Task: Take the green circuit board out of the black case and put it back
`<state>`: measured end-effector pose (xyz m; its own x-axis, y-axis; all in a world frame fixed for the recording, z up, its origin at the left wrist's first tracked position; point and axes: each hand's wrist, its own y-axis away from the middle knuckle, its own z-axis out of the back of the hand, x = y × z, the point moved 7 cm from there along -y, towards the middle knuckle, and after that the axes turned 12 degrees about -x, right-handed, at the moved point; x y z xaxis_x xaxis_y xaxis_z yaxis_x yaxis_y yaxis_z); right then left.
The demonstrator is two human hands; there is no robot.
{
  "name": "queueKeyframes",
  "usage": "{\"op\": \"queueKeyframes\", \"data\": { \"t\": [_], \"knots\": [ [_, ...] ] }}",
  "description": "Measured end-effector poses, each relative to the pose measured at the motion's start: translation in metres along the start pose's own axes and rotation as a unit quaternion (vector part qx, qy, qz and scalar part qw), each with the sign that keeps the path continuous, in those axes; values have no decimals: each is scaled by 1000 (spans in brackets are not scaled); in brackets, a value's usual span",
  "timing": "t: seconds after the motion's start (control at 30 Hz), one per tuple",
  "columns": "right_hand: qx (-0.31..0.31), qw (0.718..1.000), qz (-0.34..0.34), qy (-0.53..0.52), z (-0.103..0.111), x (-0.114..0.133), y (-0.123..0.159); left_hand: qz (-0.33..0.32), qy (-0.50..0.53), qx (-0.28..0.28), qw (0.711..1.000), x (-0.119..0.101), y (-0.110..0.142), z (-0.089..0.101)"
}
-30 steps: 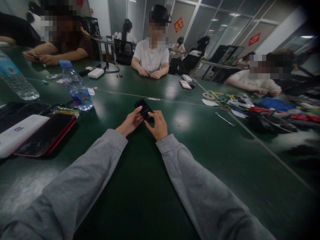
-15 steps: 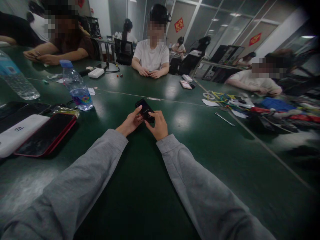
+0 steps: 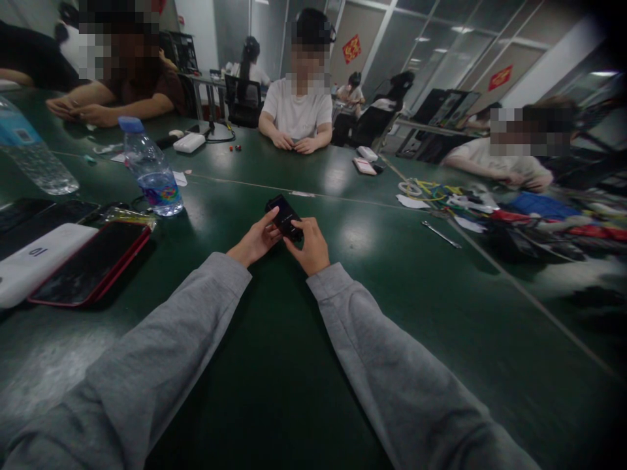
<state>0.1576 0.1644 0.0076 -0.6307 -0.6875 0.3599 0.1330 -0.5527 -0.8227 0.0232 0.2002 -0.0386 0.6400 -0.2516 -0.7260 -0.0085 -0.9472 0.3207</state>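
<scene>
A small black phone (image 3: 283,214) is held just above the dark green table (image 3: 274,365) in front of me. My left hand (image 3: 253,243) grips its left edge with the fingers curled round it. My right hand (image 3: 311,246) holds its lower right end, thumb resting on the screen. Both arms are in grey sleeves and reach out over the table.
At the left lie a red-cased phone (image 3: 91,262), a white power bank (image 3: 34,260) and two water bottles (image 3: 149,171). A wrench (image 3: 440,234) and a heap of cables and tools (image 3: 494,209) lie at the right. Other people sit round the far side.
</scene>
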Motion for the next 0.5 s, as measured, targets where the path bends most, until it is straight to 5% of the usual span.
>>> {"op": "queueKeyframes", "data": {
  "t": [0.5],
  "knots": [
    [25, 999, -27, 16, -4, -5, 1, 27, -7, 11, 1000, 2, 1, -3]
  ]
}}
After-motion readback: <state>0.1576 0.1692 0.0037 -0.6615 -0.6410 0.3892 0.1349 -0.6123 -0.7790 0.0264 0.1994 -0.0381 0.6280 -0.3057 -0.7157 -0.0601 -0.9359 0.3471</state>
